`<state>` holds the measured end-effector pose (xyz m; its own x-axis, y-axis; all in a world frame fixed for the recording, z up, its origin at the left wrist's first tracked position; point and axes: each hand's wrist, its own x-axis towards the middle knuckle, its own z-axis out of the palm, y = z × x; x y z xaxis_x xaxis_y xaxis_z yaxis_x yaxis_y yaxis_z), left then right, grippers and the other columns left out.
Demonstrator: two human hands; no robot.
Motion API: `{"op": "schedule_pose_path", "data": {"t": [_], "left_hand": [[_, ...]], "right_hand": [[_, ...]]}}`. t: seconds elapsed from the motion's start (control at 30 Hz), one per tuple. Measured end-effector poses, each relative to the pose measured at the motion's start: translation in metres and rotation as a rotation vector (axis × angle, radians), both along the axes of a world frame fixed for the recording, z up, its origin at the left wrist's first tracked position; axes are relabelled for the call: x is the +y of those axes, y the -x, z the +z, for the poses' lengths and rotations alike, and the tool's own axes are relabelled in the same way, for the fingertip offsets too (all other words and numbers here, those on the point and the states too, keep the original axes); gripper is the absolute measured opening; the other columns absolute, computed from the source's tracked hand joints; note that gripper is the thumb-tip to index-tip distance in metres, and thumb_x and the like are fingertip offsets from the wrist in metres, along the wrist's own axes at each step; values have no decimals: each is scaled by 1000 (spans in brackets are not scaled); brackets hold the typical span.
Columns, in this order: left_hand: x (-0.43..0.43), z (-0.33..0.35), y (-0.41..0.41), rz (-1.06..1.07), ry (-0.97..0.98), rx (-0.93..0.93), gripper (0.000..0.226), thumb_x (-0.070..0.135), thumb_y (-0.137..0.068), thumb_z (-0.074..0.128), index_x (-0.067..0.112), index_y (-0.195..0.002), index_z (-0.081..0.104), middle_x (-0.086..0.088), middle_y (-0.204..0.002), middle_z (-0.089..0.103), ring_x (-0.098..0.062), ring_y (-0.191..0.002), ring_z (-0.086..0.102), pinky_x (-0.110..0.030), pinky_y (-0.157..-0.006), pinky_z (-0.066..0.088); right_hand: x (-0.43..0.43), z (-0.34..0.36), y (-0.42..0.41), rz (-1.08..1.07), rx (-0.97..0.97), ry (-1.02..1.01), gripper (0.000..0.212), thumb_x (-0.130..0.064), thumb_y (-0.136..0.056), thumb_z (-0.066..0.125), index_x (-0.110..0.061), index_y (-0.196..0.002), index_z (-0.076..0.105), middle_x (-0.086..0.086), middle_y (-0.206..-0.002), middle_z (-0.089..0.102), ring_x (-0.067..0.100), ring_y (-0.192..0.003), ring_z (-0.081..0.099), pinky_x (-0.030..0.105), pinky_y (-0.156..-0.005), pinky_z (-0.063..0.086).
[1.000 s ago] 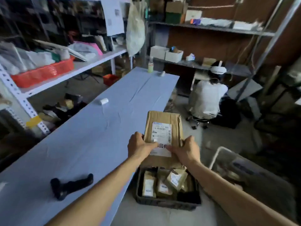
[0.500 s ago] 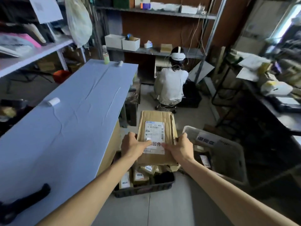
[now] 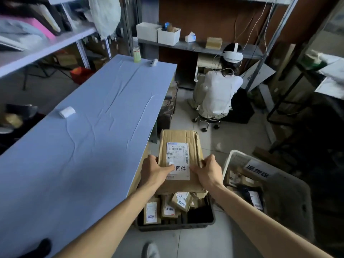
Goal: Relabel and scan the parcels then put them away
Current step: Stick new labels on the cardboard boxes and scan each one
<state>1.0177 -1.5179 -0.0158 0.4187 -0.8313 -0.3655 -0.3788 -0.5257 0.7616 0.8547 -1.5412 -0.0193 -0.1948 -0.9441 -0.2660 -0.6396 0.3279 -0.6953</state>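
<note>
1. Brown cardboard parcel [image 3: 178,135], flat and rectangular, is held in the air just off the right edge of the blue cloth-covered table [image 3: 83,146], above a black plastic crate [image 3: 176,225] that stands on the floor.
2. A white shipping label [image 3: 177,157] with a barcode and bold black characters faces up on the parcel's top.
3. The left grip [image 3: 154,170] clasps the parcel's near left side, its thumb lying across the label's lower left part.
4. The right grip [image 3: 206,173] clasps the near right side, its thumb touching the label's lower right corner.
5. Several smaller brown parcels [image 3: 169,209] with white labels sit packed together inside the crate.
6. A pale plastic bin [image 3: 229,159] with a paper sign on its wall stands on the floor just right of the crate and contains more labelled packages.
7. A small white roll [image 3: 67,111] lies near the table's left edge, and a pale green bottle [image 3: 136,51] stands upright at its far end.
8. The end of a black object [image 3: 43,247] shows at the table's near edge; what it is cannot be told.
9. A seated person [image 3: 217,94] in a white top and a white headset sits on a wheeled stool beyond the table, back to the camera.
</note>
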Motion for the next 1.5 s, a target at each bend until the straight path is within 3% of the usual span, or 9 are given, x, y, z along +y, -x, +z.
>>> {"op": "schedule_pose_path", "data": {"t": [0.27, 0.43, 0.57, 0.7, 0.83, 0.93, 1.1, 1.33, 1.5], "left_hand": [[-52, -93, -9, 16, -85, 160, 43, 9, -82, 72, 11, -103, 34, 7, -78, 42, 6, -63, 34, -1, -49, 35], [-78, -232, -23, 112, -176, 143, 52, 20, -74, 79, 12, -113, 45, 0, -95, 60, -11, -76, 53, -19, -65, 41], [-83, -336, -30, 80, -244, 90, 45, 6, -76, 76, 8, -108, 45, 1, -85, 56, -15, -79, 54, -11, -55, 40], [-81, -409, -46, -147, -378, -154, 62, 25, -77, 76, 12, -126, 42, -5, -133, 45, -22, -133, 32, -34, -91, 37], [-82, -432, -53, -220, -419, -238, 60, 25, -82, 70, 11, -133, 40, -15, -153, 24, -25, -143, 15, -33, -105, 25], [-83, -433, -56, -184, -416, -256, 52, 24, -81, 70, 11, -126, 46, -16, -149, 29, -27, -140, 22, -34, -104, 27], [-87, -427, -59, -140, -444, -328, 62, 39, -80, 68, 14, -132, 46, -15, -143, 38, -32, -134, 32, -43, -108, 29], [-85, -393, -46, -222, -524, -354, 64, 40, -85, 66, 11, -138, 42, -16, -146, 36, -34, -136, 31, -50, -110, 28], [-91, -330, -31, -159, -460, -190, 64, 40, -84, 67, 8, -134, 45, -18, -146, 36, -33, -135, 31, -44, -105, 35]], "right_hand": [[-60, -103, -16, -28, -34, -140, 21, -21, -86, 65, -13, -94, 46, 6, -99, 62, 25, -88, 58, 37, -73, 49], [-88, -235, -31, -43, -42, -237, 26, -27, -84, 67, -13, -93, 47, 6, -98, 61, 26, -90, 57, 35, -72, 47], [-96, -341, -40, -4, 15, -360, 20, -20, -86, 61, -11, -98, 47, 8, -101, 60, 30, -95, 58, 42, -80, 49], [-104, -417, -50, 44, 87, -461, 25, -26, -89, 56, -8, -106, 51, 9, -103, 58, 28, -91, 54, 33, -72, 42], [-115, -460, -68, 90, 64, -517, 23, -31, -92, 50, -10, -101, 52, 11, -103, 58, 30, -95, 56, 37, -76, 46], [-127, -474, -84, 138, 57, -549, 25, -28, -93, 51, -6, -105, 56, 10, -101, 62, 29, -88, 58, 34, -68, 44], [-140, -466, -97, 225, 3, -573, 52, -51, -93, 44, -3, -112, 55, 14, -102, 66, 30, -87, 65, 36, -68, 53], [-139, -412, -82, 471, 189, -517, 43, -46, -94, 38, -6, -92, 54, 5, -77, 58, 21, -66, 58, 26, -49, 43], [-139, -336, -64, 534, 329, -487, 35, -42, -96, 44, -10, -90, 56, 7, -80, 53, 24, -68, 53, 27, -52, 36]]}}
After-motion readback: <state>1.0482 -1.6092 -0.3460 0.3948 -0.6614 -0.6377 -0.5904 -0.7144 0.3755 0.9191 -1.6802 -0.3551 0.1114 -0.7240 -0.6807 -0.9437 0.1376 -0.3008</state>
